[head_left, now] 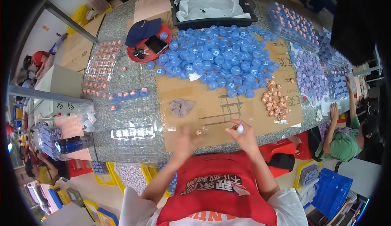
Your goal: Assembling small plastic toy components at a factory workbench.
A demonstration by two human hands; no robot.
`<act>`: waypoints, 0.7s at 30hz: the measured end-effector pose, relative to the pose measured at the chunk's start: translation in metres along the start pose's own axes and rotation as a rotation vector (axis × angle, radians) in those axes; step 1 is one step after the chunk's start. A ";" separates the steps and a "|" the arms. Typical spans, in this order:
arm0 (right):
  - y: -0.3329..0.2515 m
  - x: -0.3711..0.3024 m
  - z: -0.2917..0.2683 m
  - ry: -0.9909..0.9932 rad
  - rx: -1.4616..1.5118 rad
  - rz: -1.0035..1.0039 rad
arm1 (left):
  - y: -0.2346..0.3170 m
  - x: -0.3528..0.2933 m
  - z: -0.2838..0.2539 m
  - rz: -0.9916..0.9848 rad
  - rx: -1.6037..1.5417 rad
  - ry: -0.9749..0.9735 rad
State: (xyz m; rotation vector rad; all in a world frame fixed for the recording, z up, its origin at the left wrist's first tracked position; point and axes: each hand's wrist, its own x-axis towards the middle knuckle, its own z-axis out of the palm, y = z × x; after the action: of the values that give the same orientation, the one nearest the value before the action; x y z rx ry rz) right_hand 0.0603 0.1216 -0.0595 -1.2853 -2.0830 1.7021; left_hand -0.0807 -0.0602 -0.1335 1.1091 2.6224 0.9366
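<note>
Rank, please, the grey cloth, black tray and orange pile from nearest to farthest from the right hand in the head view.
1. Orange pile, ahead-right of the right hand.
2. Grey cloth, ahead-left.
3. Black tray, beyond the blue pile.

Near cardboard [207, 108] seems passable; blue pieces [220, 61] block beyond.

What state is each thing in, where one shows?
Left hand: blurred, grip unclear
Right hand: closed around the white bottle
White bottle: held, purple-tipped end exposed
Grey cloth: crumpled on cardboard
Blue balls: loosely heaped
Peach pieces: loosely clustered
Black tub: open, white sheet inside
</note>
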 end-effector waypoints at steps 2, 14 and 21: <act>-0.005 -0.003 -0.001 -0.049 -0.021 -0.024 | 0.015 -0.013 0.039 -0.067 -0.202 -0.060; 0.018 -0.028 -0.101 0.178 0.144 0.030 | 0.072 0.140 0.145 -0.596 -0.326 0.329; 0.009 -0.011 -0.118 0.137 -0.046 -0.085 | 0.001 0.168 0.141 -0.485 -0.253 0.236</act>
State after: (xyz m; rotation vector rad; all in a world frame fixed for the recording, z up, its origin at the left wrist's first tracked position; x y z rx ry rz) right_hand 0.1425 0.1990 -0.0232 -1.2685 -2.0777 1.4963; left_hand -0.1504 0.1253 -0.2276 0.2952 2.6556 1.2873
